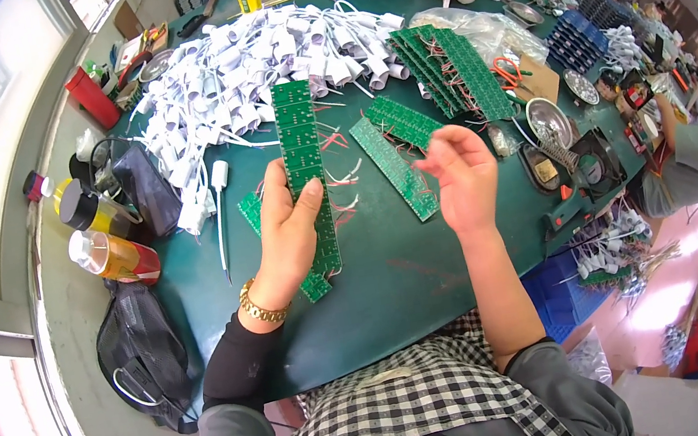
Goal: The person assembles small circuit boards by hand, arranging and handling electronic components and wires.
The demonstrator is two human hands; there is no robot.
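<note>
My left hand [284,224], a gold watch at its wrist, is closed around a long green circuit board strip [299,139] held lengthwise away from me. Short red and white wires [343,178] stick out along the strip's right edge. Under it, partly hidden, lies another green board [316,287]. To the right, my right hand [463,177] is raised over the table with its fingers curled and the thumb near the fingertips. Whatever is in that pinch, if anything, is too small to see. Just left of it rest two crossed circuit boards [396,169].
White lamp sockets with cables [261,67] are heaped at the back. Stacked circuit boards [458,68] stand behind my right hand, near orange scissors [509,72] and a metal bowl [547,121]. Bottles [113,255] line the left edge. A co-worker [692,136] sits at right.
</note>
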